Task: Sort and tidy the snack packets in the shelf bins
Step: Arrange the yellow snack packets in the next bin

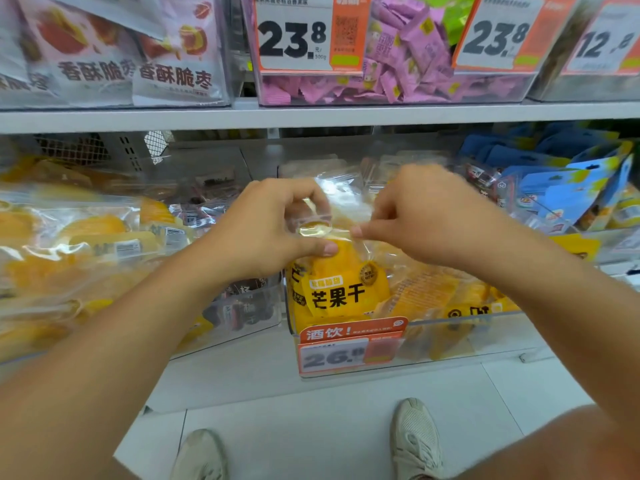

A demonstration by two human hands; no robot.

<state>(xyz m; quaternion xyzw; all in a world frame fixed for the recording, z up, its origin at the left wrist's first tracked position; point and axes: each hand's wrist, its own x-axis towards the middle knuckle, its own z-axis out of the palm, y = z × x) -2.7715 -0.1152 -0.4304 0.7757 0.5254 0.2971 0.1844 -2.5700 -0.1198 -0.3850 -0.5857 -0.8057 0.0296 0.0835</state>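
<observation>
A yellow dried-mango packet with a clear top stands upright at the front left of a clear plastic bin. My left hand grips the packet's clear top edge from the left, thumb on the front. My right hand pinches the same top edge from the right. More yellow packets lie flat in the bin behind and to the right of it.
A bin of large mango bags sits on the left, with dark packets between. Blue packets fill the right bin. The upper shelf holds pink sweets behind price cards. My shoes stand on white floor tiles.
</observation>
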